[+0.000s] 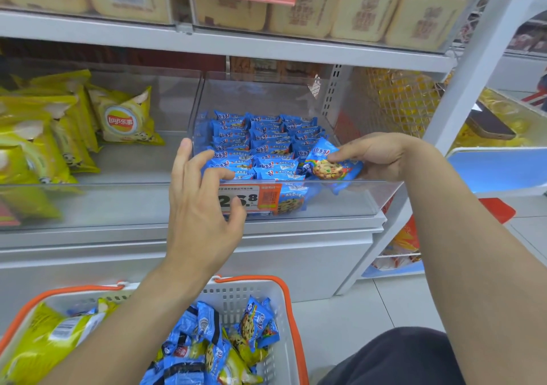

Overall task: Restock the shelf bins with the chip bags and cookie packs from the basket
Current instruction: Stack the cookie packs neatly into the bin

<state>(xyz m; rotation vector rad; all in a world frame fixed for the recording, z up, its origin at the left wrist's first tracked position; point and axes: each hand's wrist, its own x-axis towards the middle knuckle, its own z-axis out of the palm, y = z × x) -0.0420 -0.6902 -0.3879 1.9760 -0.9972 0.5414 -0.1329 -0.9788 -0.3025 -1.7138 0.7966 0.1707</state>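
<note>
— Where is the cookie pack [327, 168]?
— Pinched in the right hand [376, 156], over the clear bin [340, 201] of blue packs.
— The left hand [201, 207]?
— Fingers spread, holding nothing, at the bin's front. Basket [275, 284] sits below.

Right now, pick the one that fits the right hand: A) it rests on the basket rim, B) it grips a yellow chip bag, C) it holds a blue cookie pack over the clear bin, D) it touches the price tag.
C: the right hand pinches a blue cookie pack just above the clear bin of matching packs.
</note>
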